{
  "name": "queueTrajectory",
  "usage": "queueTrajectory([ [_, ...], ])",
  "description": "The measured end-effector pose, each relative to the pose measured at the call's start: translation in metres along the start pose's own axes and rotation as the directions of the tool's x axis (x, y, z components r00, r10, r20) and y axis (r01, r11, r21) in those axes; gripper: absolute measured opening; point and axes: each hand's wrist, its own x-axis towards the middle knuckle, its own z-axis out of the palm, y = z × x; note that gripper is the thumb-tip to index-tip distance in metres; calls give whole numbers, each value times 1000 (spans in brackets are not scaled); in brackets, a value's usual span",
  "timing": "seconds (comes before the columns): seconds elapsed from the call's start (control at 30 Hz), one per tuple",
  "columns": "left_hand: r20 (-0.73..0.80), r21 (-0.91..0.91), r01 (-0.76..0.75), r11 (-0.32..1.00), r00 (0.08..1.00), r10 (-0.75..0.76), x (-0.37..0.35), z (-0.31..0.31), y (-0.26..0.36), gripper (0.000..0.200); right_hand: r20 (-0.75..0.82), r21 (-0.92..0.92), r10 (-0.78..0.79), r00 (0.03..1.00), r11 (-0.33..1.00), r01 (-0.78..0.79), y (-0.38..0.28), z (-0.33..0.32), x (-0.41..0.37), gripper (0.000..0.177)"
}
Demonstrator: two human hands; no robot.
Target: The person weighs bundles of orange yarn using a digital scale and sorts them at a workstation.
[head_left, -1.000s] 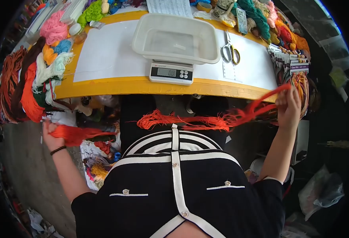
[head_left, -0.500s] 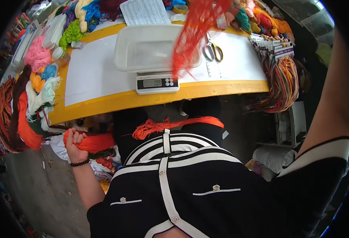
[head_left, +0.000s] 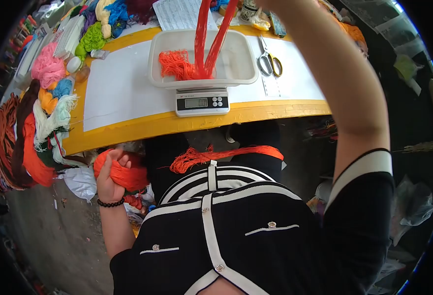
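Low on the left, my left hand (head_left: 109,179) is closed around a thick bundle of red thread (head_left: 130,177), its fingers curled over the strands. My right hand is cut off by the top edge, so its fingers are hidden; only the forearm (head_left: 344,73) shows. Long strands of red thread (head_left: 200,44) hang taut from up there into a clear plastic tub (head_left: 246,78). Part of that thread lies heaped in the tub's left half. Beneath the tub is a white digital scale (head_left: 202,104), its reading too small to make out. Another red hank (head_left: 226,156) lies across my lap.
Scissors (head_left: 269,61) with one yellow handle lie right of the tub on white paper (head_left: 118,83). Coloured skeins, such as a pink one (head_left: 48,68) and a green one (head_left: 91,40), crowd the table's left side. A written sheet (head_left: 178,14) lies at the back.
The red thread hanging above the tub has come down, and part now rests inside it. My right arm has swung inward to the left. My left hand has shifted slightly right with its bundle.
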Motion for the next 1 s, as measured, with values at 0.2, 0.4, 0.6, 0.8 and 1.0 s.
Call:
queueTrajectory([
  [0.2,0,-11,36,999,999,-36,1,6,-16,24,427,-852,-80,901,296,431,99,47,-110,36],
  [0.4,-22,26,49,998,999,-48,-3,30,-28,23,248,-775,-535,808,391,497,123,65,-180,30],
  [0.6,85,153,68,986,993,-81,9,79,-48,35,210,-260,-127,969,949,180,110,98,-219,18],
  [0.8,180,315,-33,948,983,-26,18,99,-72,42,447,85,321,835,914,-397,116,129,-229,19],
  [1.0,224,427,-75,901,974,-25,16,95,-75,44,444,292,366,818,804,-518,115,126,-231,16],
])
